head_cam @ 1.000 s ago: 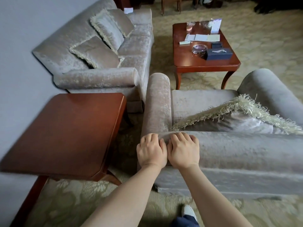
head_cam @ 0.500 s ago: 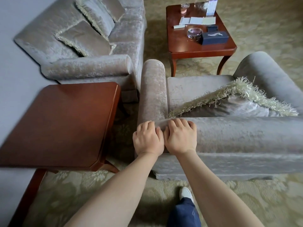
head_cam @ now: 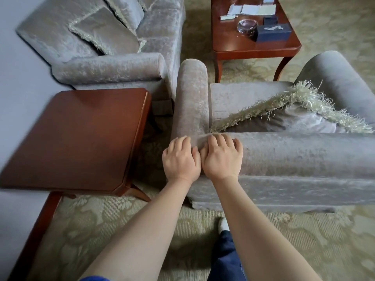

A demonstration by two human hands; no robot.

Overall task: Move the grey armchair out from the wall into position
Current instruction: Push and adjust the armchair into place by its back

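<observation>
Left hand [head_cam: 181,159] and right hand [head_cam: 221,157] both gripped the top back edge of the grey armchair [head_cam: 294,159], fingers curled over it; the armchair stood on carpet [head_cam: 101,230] at 3 o'clock, a wooden surface [head_cam: 75,138] at 9 o'clock.

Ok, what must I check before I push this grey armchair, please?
1. Grip: left hand and right hand hold the back top of the grey armchair: ok.
2. Gap to the wooden side table is visible: ok.
3. Armrest touching the grey sofa? Very close: cannot tell.
4. Coffee table stands near ahead: probably not ok for a straight push.
5. Shoe behind the base, apart: ok.
</observation>
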